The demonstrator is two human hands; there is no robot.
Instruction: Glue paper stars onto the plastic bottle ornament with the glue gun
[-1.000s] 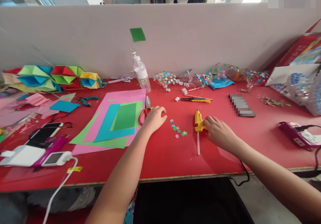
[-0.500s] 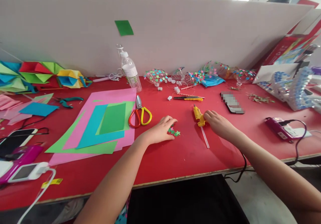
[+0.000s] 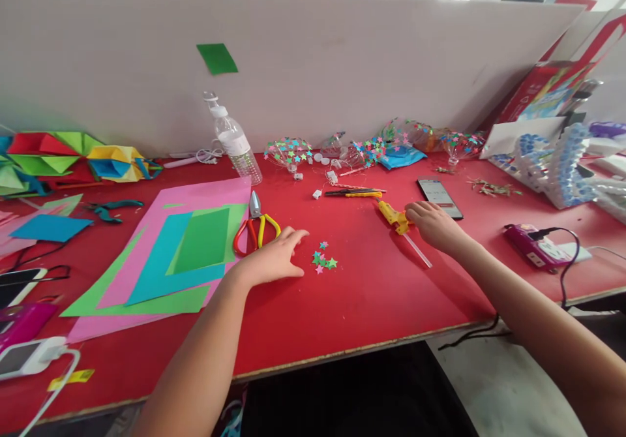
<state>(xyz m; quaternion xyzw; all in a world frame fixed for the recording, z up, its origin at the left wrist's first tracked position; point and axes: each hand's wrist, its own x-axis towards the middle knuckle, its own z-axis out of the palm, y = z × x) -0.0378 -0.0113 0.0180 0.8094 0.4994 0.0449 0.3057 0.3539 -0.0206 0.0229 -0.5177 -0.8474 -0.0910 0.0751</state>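
Observation:
Several small pink, green and blue paper stars (image 3: 325,259) lie in a loose group on the red table (image 3: 303,323). Just left of them my left hand (image 3: 274,257) rests over the table, thumb and fingers apart, with nothing between them. The scissors (image 3: 256,228), with one red and one yellow handle, lie right behind that hand. My right hand (image 3: 433,225) grips a yellow hot glue gun (image 3: 395,218) by its handle. Its nozzle points away to the left, and a clear glue stick (image 3: 419,252) juts from its back. Part of the handle is hidden by my fingers.
Coloured paper sheets (image 3: 198,244) lie at left, near teal pliers (image 3: 111,210). A plastic bottle (image 3: 236,143) stands by the partition. Behind are star-covered clear ornaments (image 3: 289,151) and a yellow cutter (image 3: 359,194). A phone (image 3: 440,197) and purple power strip (image 3: 536,246) lie right.
My left hand has drawn back leftward, uncovering the paper stars. My right hand has turned the glue gun, so its glue stick now angles more to the right. The view has shifted somewhat right.

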